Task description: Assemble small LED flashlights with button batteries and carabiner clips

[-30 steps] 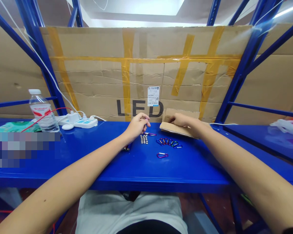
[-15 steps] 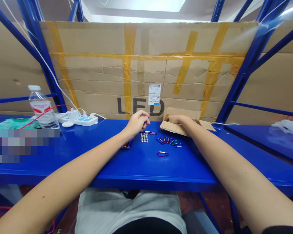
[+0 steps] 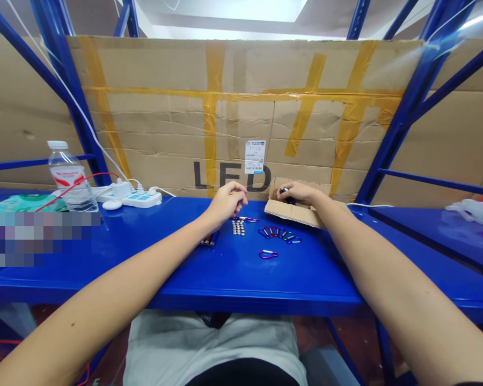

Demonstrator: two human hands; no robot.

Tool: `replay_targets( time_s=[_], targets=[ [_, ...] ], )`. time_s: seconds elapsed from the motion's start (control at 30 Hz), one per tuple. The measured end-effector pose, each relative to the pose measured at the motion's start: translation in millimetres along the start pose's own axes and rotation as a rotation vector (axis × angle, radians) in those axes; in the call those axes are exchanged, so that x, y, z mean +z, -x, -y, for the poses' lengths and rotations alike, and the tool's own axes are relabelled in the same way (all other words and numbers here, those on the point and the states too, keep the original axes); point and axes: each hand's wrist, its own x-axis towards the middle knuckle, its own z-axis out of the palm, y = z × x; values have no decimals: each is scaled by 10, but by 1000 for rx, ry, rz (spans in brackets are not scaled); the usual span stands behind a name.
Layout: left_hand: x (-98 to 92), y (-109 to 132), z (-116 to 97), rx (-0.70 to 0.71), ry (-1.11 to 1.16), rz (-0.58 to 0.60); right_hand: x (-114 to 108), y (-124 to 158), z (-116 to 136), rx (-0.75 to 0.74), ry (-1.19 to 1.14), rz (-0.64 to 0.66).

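My right hand (image 3: 300,193) is at the small open cardboard box (image 3: 293,213), its fingers closed on a dark carabiner (image 3: 290,200) with a silvery part; the fingers cover much of it. Loosely curled, my left hand (image 3: 227,202) hovers or rests behind rows of small silver discs (image 3: 238,228), and nothing shows in its fingers. Just beside those discs lies a slim purple and silver piece (image 3: 247,219). A fanned row of coloured carabiners (image 3: 279,234) is on the blue table, with a single purple carabiner (image 3: 268,254) nearer me. Several dark slim pieces (image 3: 208,240) are partly hidden by my left forearm.
A water bottle (image 3: 70,179), a white power strip (image 3: 134,198) and a green packet (image 3: 28,202) occupy the table's left side. Behind stands a large taped cardboard sheet (image 3: 241,123). Blue metal uprights (image 3: 402,118) frame the table, and a white plastic bag (image 3: 475,212) lies far right.
My right hand has risen out of the small box's interior, and a dark carabiner now shows in its fingers. My left hand stays where it was.
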Motion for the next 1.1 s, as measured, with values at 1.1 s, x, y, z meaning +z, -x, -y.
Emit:
replay_targets(
  time_s=[1.1],
  targets=[
    [-3,-28,96,30,-127,42,279,378,1003,-168,-561,36]
  ],
)
